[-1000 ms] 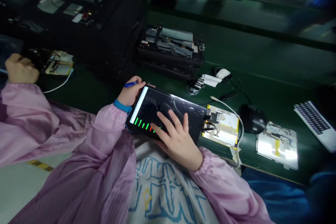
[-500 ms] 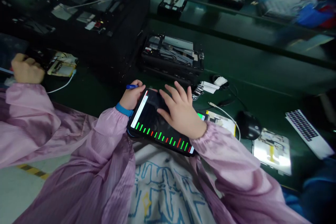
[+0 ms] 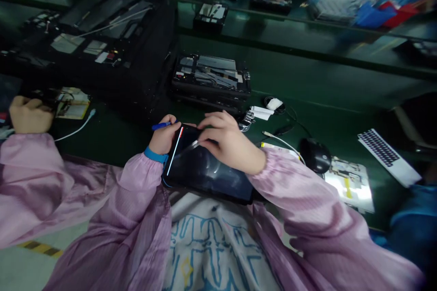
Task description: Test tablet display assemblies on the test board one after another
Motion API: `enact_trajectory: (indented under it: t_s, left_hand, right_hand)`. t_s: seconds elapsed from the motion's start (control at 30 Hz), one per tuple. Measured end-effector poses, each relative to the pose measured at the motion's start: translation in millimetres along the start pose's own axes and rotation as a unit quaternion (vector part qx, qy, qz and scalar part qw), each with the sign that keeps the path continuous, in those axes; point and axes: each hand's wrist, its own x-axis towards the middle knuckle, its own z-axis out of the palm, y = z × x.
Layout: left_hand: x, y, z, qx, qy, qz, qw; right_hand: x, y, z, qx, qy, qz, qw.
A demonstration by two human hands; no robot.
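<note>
Near the front edge of the bench (image 3: 116,142), the left hand (image 3: 164,137) clamps a lit tablet (image 3: 208,173) and blue pen (image 3: 160,126), the right hand (image 3: 231,142) bends fingers above, grip impossible to tell, handling seemingly unfinished.

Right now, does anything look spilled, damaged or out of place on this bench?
Nothing looks spilled or plainly damaged. Slightly odd: a white plug lies loose to the right of the tablet, in no visible socket, and the keyboard sits askew.
</note>
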Motion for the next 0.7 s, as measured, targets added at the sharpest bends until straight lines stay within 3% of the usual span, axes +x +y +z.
enact_trajectory:
  t_s: [0.07, 0.17, 0.3, 0.37, 0.47, 0.7]
  left_hand:
    - [-1, 1, -0.1, 0.0, -0.021, -0.026, 0.999]
    - [-2, 3, 1.3, 0.016, -0.033, -0.021, 0.999]
    - [-2, 5, 4.8, 0.04, -0.008, -0.013, 0.999]
    - [-1, 6, 5.8, 0.058, 0.002, -0.006, 0.998]
    - [1, 7, 6.2, 0.099, 0.007, 0.014, 0.995]
    - [1, 9, 9.4, 0.113, 0.017, 0.029, 0.993]
  right_hand:
    - [-30, 12, -17, 0.069, 0.048, 0.013, 0.996]
    - [-74, 40, -37, 0.155, 0.174, 0.139, 0.963]
    - [-118, 76, -48, 0.249, 0.438, 0.241, 0.829]
    - [-130, 85, -51, 0.272, 0.506, 0.247, 0.78]
    - [-138, 86, -58, 0.298, 0.54, 0.222, 0.755]
    - [-136, 69, -69, 0.325, 0.557, 0.14, 0.751]
